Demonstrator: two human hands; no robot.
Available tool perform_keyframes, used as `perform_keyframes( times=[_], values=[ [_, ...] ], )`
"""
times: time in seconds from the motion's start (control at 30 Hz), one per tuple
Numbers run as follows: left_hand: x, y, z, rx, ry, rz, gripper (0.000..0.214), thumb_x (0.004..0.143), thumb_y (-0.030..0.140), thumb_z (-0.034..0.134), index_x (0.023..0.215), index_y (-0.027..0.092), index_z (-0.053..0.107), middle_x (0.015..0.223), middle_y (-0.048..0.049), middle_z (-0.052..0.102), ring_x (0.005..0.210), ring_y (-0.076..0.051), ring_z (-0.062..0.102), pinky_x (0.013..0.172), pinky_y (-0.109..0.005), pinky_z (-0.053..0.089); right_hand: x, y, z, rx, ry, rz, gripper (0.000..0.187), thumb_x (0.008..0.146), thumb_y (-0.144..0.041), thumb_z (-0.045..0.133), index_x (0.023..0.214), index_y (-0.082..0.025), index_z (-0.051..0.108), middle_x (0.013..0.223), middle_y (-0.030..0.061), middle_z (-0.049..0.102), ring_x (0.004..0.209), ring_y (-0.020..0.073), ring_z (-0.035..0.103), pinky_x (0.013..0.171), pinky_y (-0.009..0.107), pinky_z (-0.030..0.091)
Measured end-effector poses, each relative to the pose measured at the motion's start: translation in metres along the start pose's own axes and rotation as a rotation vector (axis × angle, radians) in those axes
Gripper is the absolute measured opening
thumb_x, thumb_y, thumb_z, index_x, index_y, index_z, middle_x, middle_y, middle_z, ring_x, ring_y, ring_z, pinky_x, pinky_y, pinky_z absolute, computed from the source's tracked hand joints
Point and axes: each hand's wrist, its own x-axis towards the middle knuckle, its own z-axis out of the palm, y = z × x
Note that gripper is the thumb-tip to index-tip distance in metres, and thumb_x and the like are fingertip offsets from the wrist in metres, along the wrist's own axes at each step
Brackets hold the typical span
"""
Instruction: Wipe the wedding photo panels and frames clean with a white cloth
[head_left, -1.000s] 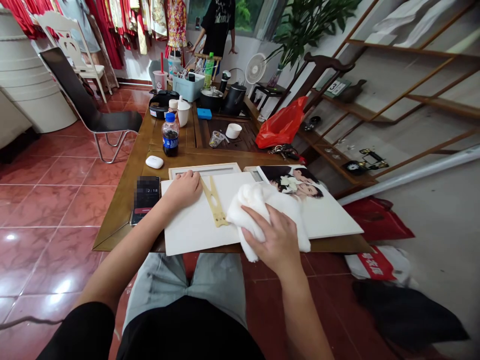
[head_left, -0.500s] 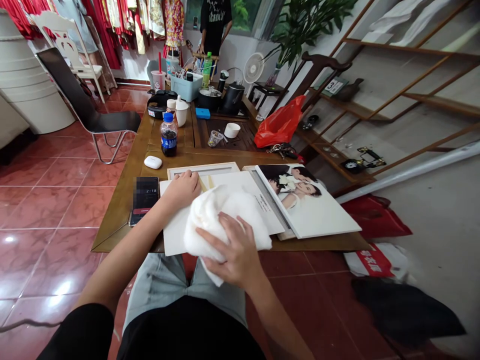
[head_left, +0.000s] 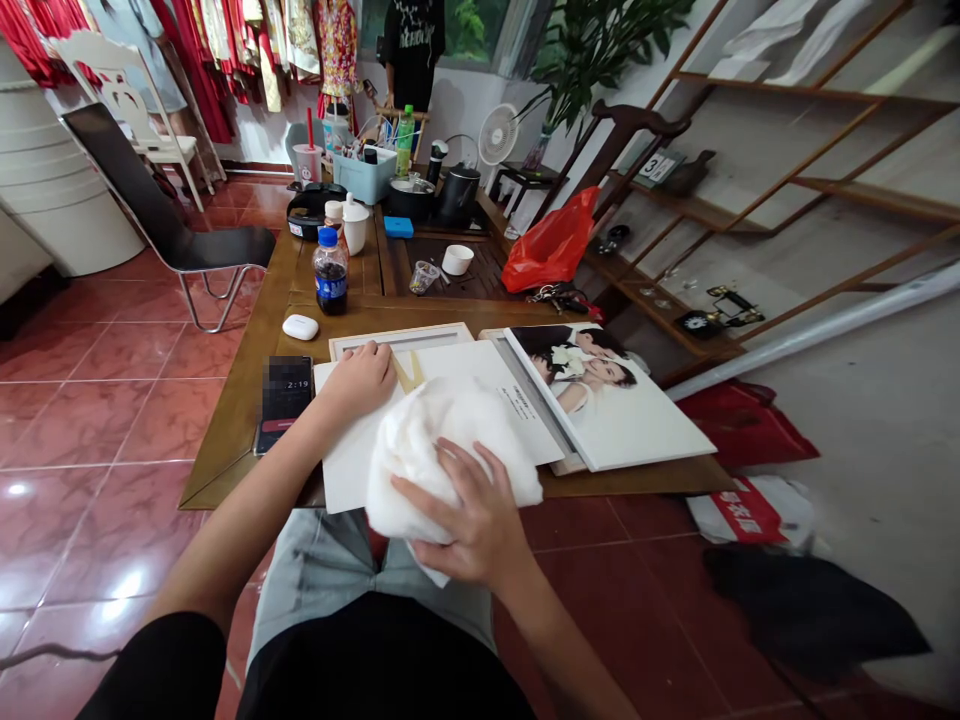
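Pressing a white cloth [head_left: 450,465] down on a white board [head_left: 480,365], the right hand [head_left: 469,515] has its fingers spread wide, yet it keeps hold of the cloth from above. Compared with one second ago, the cloth has moved left and now covers most of a small gold piece [head_left: 409,372]. The left hand [head_left: 362,380] rests half open on the board, gripping nothing, and a wedding photo board [head_left: 615,405] lies beside it.
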Motion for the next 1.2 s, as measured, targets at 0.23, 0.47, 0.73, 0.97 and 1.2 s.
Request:
perform_keyframes(
  times=[0.23, 0.47, 0.73, 0.97, 1.2],
  values=[
    [0.001, -0.001, 0.003, -0.024, 0.013, 0.013, 0.038, 0.106, 0.024, 0.028, 0.120, 0.011, 0.060, 0.119, -0.0183, 0.066, 0.113, -0.032, 0.063, 0.098, -0.047, 0.046, -0.031, 0.046, -0.025, -0.181, 0.034, 0.151, 0.041, 0.095, -0.041, 0.057, 0.133, -0.030, 0.069, 0.138, 0.0133, 0.053, 0.127, 0.0330, 0.056, 0.112, 0.055, 0.037],
    [0.001, -0.001, 0.003, -0.031, 0.017, 0.008, 0.038, 0.106, 0.023, 0.029, 0.120, 0.011, 0.061, 0.120, -0.0184, 0.067, 0.114, -0.032, 0.064, 0.099, -0.047, 0.046, -0.015, 0.065, -0.028, -0.194, -0.090, 0.247, 0.045, 0.100, -0.045, 0.053, 0.142, -0.033, 0.063, 0.136, 0.0137, 0.054, 0.130, 0.0334, 0.054, 0.110, 0.054, 0.040],
    [0.002, -0.003, 0.006, -0.040, 0.025, 0.021, 0.039, 0.106, 0.024, 0.028, 0.120, 0.010, 0.061, 0.119, -0.0194, 0.066, 0.114, -0.033, 0.063, 0.101, -0.048, 0.045, 0.054, 0.101, -0.012, -0.069, -0.331, 0.367, 0.060, 0.103, -0.061, 0.035, 0.154, -0.032, 0.049, 0.148, 0.0180, 0.047, 0.142, 0.0352, 0.043, 0.116, 0.059, 0.035],
    [0.002, -0.001, 0.003, -0.043, -0.004, 0.011, 0.039, 0.106, 0.025, 0.027, 0.120, 0.011, 0.061, 0.121, -0.0192, 0.065, 0.112, -0.032, 0.063, 0.101, -0.048, 0.045, 0.098, 0.123, 0.003, -0.053, -0.404, 0.379, 0.065, 0.103, -0.064, 0.030, 0.158, -0.032, 0.040, 0.150, 0.0183, 0.044, 0.142, 0.0377, 0.042, 0.116, 0.061, 0.034],
    [0.002, 0.000, 0.004, -0.038, 0.011, -0.011, 0.039, 0.106, 0.025, 0.029, 0.122, 0.010, 0.061, 0.119, -0.0193, 0.066, 0.111, -0.033, 0.064, 0.100, -0.048, 0.045, 0.091, 0.114, 0.007, -0.142, -0.367, 0.399, 0.063, 0.103, -0.061, 0.033, 0.157, -0.032, 0.043, 0.150, 0.0182, 0.046, 0.139, 0.0374, 0.045, 0.112, 0.062, 0.038]
  ],
)
